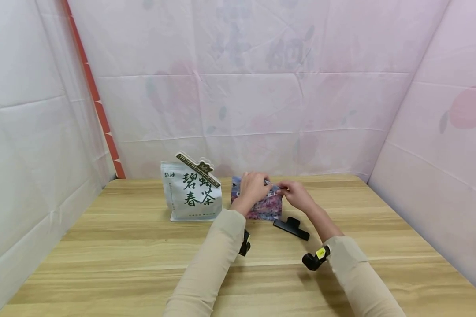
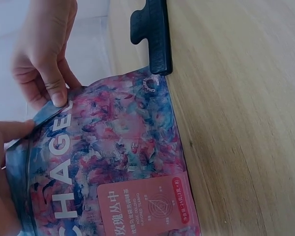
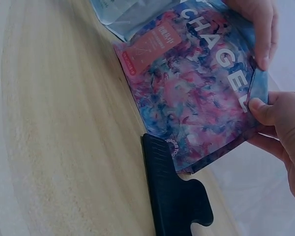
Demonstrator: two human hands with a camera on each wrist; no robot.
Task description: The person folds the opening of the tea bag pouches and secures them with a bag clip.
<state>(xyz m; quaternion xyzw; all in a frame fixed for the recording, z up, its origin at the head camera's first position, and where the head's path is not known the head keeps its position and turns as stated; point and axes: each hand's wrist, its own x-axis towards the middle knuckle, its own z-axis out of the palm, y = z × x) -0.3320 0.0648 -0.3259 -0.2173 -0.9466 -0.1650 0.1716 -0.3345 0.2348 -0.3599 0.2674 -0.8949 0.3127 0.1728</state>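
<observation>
A blue, pink and purple tea pouch (image 1: 266, 208) with white lettering stands upright on the table, its right top corner folded over, as both wrist views show. My right hand (image 1: 298, 195) pinches that fold, the thumb on the front and fingers behind. At the pouch's top edge, my left hand (image 1: 255, 187) grips farther left; part of its hold is hidden in the head view. A black bag clip (image 1: 291, 228) lies on the table just in front of the pouch's right bottom corner. The clip (image 3: 174, 196) also shows in the right wrist view.
Left of the pouch stands a pale tea bag (image 1: 192, 198) with dark green characters. A patterned clip (image 1: 198, 169) sits slantwise across its top right corner. The wooden table (image 1: 135, 264) ends at pale cloth walls on the back and sides.
</observation>
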